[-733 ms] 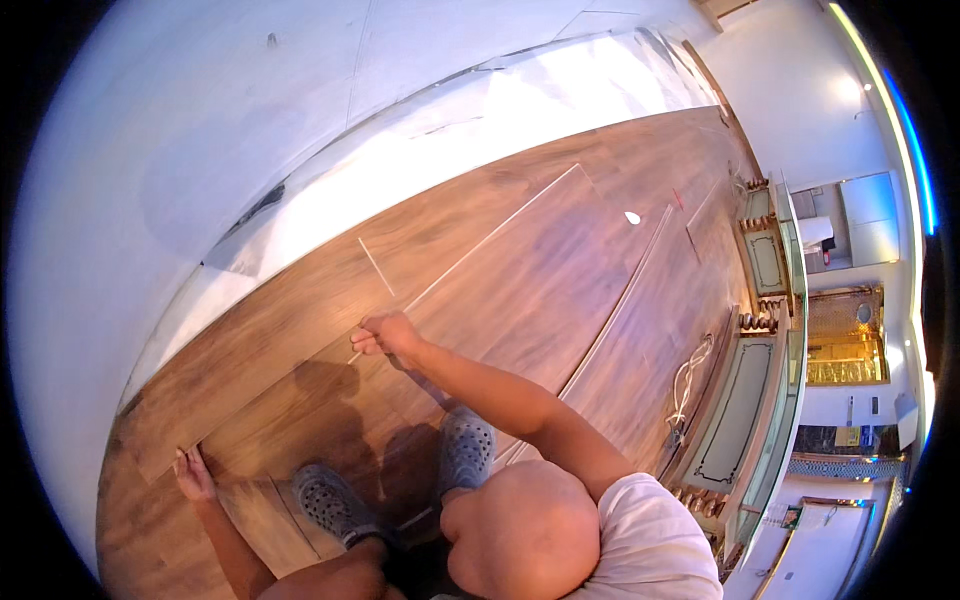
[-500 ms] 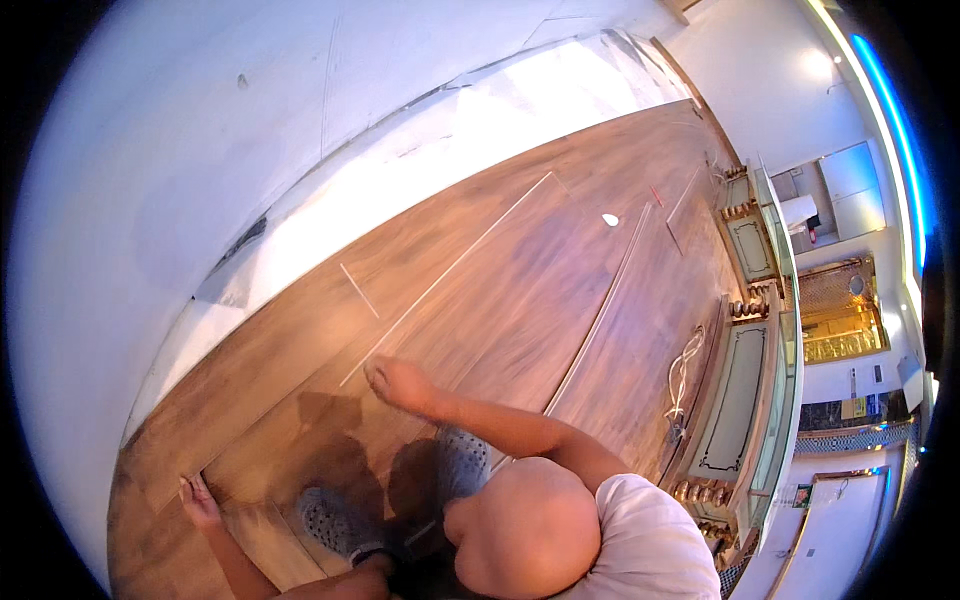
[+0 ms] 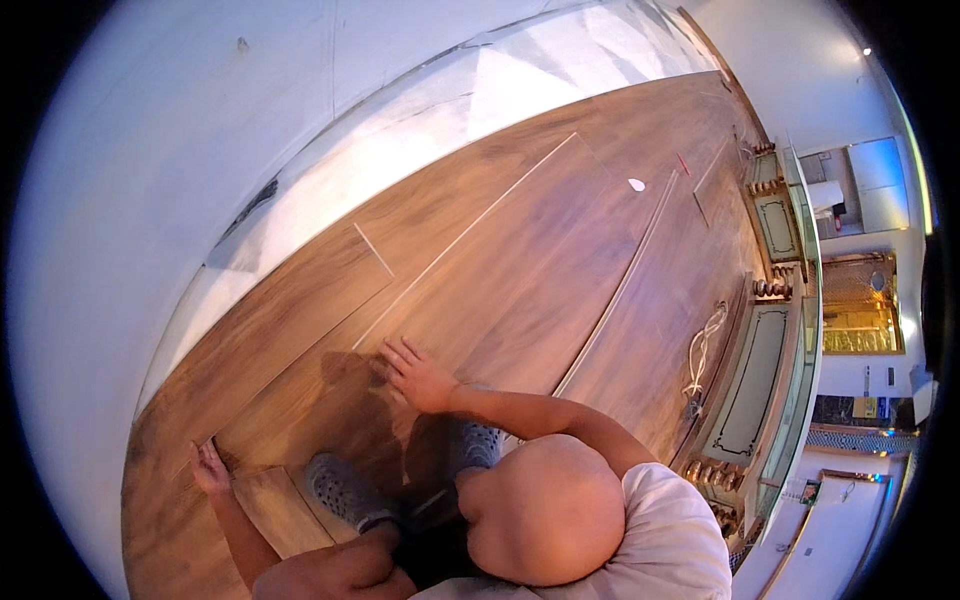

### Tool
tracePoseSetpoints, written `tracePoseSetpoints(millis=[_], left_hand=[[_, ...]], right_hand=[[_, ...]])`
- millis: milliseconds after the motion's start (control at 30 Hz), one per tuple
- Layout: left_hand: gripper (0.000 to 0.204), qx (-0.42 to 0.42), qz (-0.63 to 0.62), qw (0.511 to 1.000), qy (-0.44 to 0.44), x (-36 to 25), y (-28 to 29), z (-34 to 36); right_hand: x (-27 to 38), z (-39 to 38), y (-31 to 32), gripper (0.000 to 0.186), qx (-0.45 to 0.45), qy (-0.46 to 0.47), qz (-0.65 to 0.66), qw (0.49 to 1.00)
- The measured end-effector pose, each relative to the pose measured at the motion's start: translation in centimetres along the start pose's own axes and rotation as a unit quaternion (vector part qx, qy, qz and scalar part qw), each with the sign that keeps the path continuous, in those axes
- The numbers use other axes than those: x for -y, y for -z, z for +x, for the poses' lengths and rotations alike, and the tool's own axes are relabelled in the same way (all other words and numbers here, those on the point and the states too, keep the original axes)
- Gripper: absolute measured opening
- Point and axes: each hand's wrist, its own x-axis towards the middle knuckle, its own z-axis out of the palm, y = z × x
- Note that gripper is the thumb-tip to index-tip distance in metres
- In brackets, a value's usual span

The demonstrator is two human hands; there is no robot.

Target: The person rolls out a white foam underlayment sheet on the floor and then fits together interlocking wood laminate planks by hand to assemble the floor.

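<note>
2 hands. Right hand point(image 3: 420, 378): fingers spread wide over wood-grain floor point(image 3: 530, 290). Left hand point(image 3: 212, 470): at brown plank's point(image 3: 268, 428) end, near floor's left edge; grip unclear. 2 grey clogs point(image 3: 342, 492). Room toward far edge.

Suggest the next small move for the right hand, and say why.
Probably press the right hand flat against the wooden floor near the pale line: it is spread open by that line's near end, which looks like an unclosed seam, while the left hand is beside a small dark gap.
</note>
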Motion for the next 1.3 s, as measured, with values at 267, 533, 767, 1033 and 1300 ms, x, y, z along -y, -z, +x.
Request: tracePoseSetpoints(millis=[267, 533, 767, 1033, 1300], left_hand=[[0.043, 0.017, 0.01, 1.0, -0.01, -0.7, -0.3, 0.0], [0.033, -0.009, 0.002, 1.0, 0.014, 0.2, 2.1, 0.8], [0.031, 0.01, 0.021, 1.0, -0.002, 0.0, 1.3, 0.3], [0.035, 0.014, 0.032, 0.999, -0.002, -0.9, 2.3, 0.6], [0.043, -0.019, 0.055, 0.998, 0.003, -0.2, 2.2, 1.3]], right_hand=[[-0.2, 2.6, 0.4, 0.078, 0.044, 0.024, 0.049, 0.998], [-0.4, 5.9, 2.8, 0.068, 0.042, 0.039, -0.075, 0.996], [-0.8, 7.7, 2.4, 0.049, -0.04, 0.018, -0.014, 0.999], [-0.2, 7.7, 1.7, 0.032, 0.046, 0.029, -0.04, 0.998], [-1.0, 8.9, 1.9, 0.029, 0.047, 0.038, -0.016, 0.998]])
